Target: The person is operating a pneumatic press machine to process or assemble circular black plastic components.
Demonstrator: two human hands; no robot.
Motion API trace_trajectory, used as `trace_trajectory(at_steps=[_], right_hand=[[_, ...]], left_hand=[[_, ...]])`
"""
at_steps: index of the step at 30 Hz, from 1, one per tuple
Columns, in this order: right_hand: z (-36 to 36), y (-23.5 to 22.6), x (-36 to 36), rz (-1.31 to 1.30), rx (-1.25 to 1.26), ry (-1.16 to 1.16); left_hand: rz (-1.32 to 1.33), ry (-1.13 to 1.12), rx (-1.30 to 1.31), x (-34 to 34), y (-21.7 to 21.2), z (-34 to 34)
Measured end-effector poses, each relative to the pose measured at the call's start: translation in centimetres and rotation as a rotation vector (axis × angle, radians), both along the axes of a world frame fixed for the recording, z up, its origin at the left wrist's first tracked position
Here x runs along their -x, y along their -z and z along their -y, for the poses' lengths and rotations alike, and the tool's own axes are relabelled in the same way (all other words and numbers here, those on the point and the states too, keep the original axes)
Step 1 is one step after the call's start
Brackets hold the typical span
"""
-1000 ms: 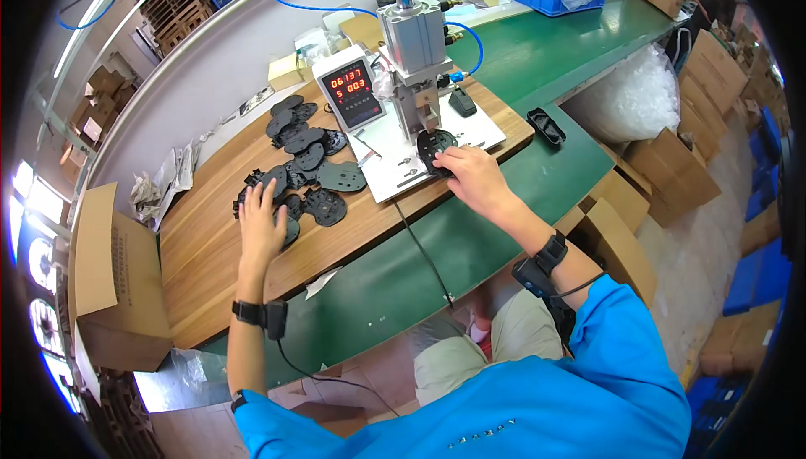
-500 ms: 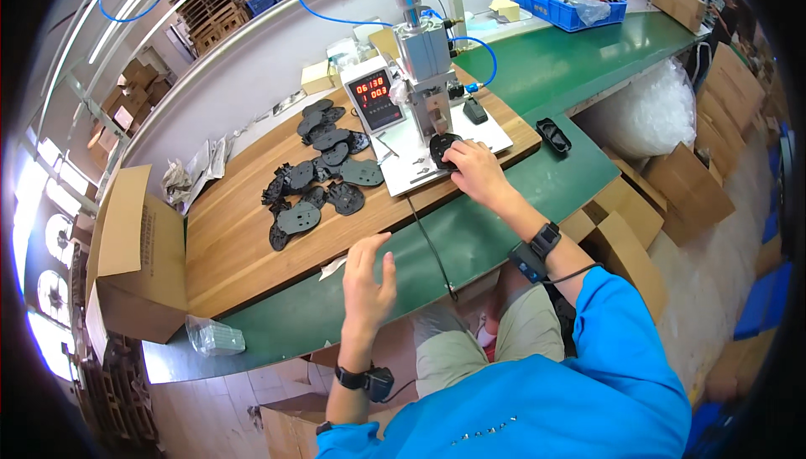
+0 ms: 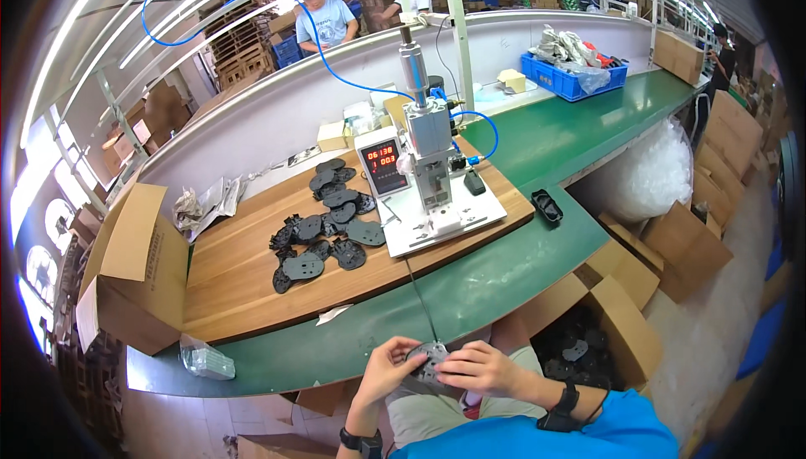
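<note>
In front of my lap, near the green table edge, a dark grey plastic shell (image 3: 428,362) with small holes is held between both hands. My left hand (image 3: 389,371) pinches its left side with thumb and fingers. On the opposite side, my right hand (image 3: 480,368) grips the edge with its fingertips. Beyond them stands a bench press (image 3: 430,136) with a metal cylinder on a white base plate (image 3: 411,245), which carries no shell under the ram. A display box (image 3: 384,165) with red digits leans beside it. Similar dark shells (image 3: 304,268) lie piled on the wooden board.
The wooden board (image 3: 227,291) rests on the green table (image 3: 495,279). A cardboard box (image 3: 143,266) and a clear plastic tray (image 3: 206,360) stand at left. At right are a black shell (image 3: 546,207) and an open carton (image 3: 625,333) of dark parts. A blue crate (image 3: 571,81) sits farther back.
My right hand has drawn back from the press with the shell, toward my lap. My left hand has come over and now grips it too. The view has tilted up.
</note>
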State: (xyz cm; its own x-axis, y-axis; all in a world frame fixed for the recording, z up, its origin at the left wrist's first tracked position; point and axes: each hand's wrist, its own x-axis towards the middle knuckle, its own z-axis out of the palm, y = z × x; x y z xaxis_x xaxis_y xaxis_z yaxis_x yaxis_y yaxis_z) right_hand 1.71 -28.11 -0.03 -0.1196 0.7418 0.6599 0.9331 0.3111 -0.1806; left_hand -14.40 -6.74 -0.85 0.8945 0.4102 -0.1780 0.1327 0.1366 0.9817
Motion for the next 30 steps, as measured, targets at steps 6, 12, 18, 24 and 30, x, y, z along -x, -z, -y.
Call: trace_trajectory(at_steps=[6,12,18,24,30], right_hand=[[2.9,2.6,1.7,-0.134,0.117,-0.063],[3.6,3.7,3.0,-0.231,0.139,-0.054],[4.0,4.7,3.3,-0.287,0.199,-0.034],[5.4,5.0,2.8,-0.346,0.288,0.038],[9.3,4.3,-1.2,-0.492,0.237,0.416]], left_hand=[[-0.085,0.011,0.064,2.2,2.0,1.9],[-0.166,0.052,-0.097,4.0,2.2,2.4],[-0.177,0.081,-0.466,4.4,1.3,4.3],[-0.268,0.141,-0.558,3.6,-0.3,5.3],[-0.134,-0.112,-0.332,4.1,1.9,5.2]])
